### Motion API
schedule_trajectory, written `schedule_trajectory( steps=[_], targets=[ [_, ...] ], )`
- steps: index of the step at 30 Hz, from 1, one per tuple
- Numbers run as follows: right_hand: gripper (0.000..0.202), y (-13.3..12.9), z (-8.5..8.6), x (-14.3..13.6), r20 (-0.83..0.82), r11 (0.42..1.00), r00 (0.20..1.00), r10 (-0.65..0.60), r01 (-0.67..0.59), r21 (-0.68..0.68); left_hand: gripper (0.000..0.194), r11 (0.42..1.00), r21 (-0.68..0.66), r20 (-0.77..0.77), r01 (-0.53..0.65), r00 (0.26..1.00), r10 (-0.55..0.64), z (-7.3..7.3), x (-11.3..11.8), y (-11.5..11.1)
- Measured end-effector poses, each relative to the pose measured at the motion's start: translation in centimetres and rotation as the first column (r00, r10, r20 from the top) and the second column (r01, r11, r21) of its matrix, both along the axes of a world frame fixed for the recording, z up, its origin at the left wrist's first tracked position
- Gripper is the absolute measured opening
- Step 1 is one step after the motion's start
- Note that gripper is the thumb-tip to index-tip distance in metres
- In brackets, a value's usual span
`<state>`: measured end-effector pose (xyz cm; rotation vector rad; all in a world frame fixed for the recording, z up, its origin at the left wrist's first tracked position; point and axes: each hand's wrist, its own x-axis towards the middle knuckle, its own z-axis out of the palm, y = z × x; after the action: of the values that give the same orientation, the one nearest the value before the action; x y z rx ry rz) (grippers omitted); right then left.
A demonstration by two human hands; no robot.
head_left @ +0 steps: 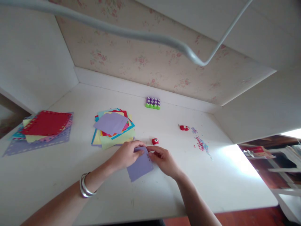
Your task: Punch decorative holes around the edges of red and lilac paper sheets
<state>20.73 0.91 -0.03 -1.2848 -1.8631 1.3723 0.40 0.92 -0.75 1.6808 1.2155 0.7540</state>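
Note:
A sheet of purple paper (140, 168) lies tilted on the white table in front of me. Its upper left edge is between the thumb and fingers of my left hand (125, 153). My right hand (164, 160) pinches the same sheet at the upper right edge, where a few small punched marks show. Just beyond my fingertips stands a small red craft punch (155, 141), touched by neither hand. Close behind my left hand is a stack of coloured paper (113, 123), purple on top. Some of my fingertips are hidden behind the sheet.
At the left lies a pile of papers with punched edges (48, 124), red uppermost. Purple and green punches (152, 103) stand in rows near the wall. To the right are red punches (184, 127) and scattered paper bits (202, 144). A white cable (131, 34) hangs across the top.

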Motion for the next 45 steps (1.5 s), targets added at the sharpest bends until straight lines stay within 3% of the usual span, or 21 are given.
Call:
schedule_trajectory(
  steps=[5, 9, 13, 19, 26, 30, 37, 45],
  targets=[
    [0.028, -0.1, 0.5, -0.1, -0.078, 0.993, 0.996, -0.035, 0.026, -0.114, 0.026, 0.994, -0.111, 0.114, 0.018, 0.994, -0.005, 0.3, 0.0, 0.1],
    [0.020, -0.4, 0.9, -0.6, -0.011, 0.998, 0.999, -0.051, 0.050, -0.031, 0.026, 0.991, -0.131, 0.160, 0.037, 0.987, -0.015, 0.4, 0.2, 0.0],
    [0.014, -0.6, 0.8, -1.3, 0.013, 0.988, 0.989, -0.148, 0.147, 0.040, 0.021, 0.992, -0.110, 0.160, 0.058, 0.986, -0.040, 0.6, 0.2, -0.1],
    [0.016, -0.8, 0.0, -1.8, -0.041, 0.970, 0.973, -0.225, 0.220, -0.106, 0.016, 0.994, -0.066, 0.159, 0.084, 0.985, -0.073, 0.9, 0.2, -0.1],
    [0.022, -1.0, 0.5, -1.2, -0.298, 0.902, 0.914, -0.275, 0.138, -0.408, 0.016, 0.988, -0.131, 0.260, 0.081, 0.965, -0.044, 1.2, 0.2, -0.2],
    [0.021, -0.9, 0.5, -0.8, -0.388, 0.853, 0.859, -0.334, 0.101, -0.512, 0.017, 0.971, -0.207, 0.333, 0.120, 0.942, -0.046, 1.5, 0.2, -0.2],
    [0.016, -0.9, 0.3, -0.4, -0.462, 0.839, 0.826, -0.323, 0.023, -0.543, 0.019, 0.960, -0.255, 0.382, 0.115, 0.924, -0.009, 1.2, 0.2, -0.3],
    [0.025, -1.0, 0.1, -0.1, -0.417, 0.894, 0.880, -0.228, 0.020, -0.447, 0.019, 0.960, -0.253, 0.391, 0.118, 0.920, -0.010, 1.5, 0.3, -0.3]
  ],
)
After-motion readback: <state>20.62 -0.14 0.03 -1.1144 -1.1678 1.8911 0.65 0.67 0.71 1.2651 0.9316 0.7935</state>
